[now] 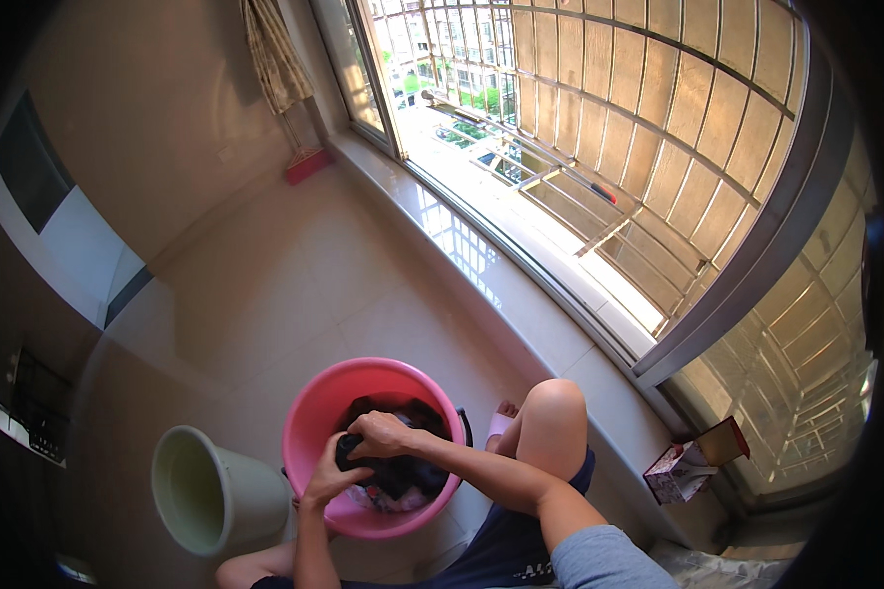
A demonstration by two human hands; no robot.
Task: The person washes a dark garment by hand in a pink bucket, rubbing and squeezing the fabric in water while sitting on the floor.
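Note:
A round pink plastic bucket (306, 420) with a dark handle stands on the floor between my legs. Inside it lie dark wet-looking cloths (420, 471) and a piece of pale patterned cloth (387, 501). Over the bucket, my left hand (329, 471) grips a bunched black cloth (348, 447), its thumb and fingers curved around the near side. My right hand (383, 433) pinches the same bundle from above and the right. How far the bundle extends into the dark cloths cannot be made out.
Left of the pink bucket stands a pale green bucket (254, 501). A raised tiled ledge (516, 316) runs along the barred window, with a patterned box (678, 471) on it at right. A red broom (308, 166) leans in the far corner.

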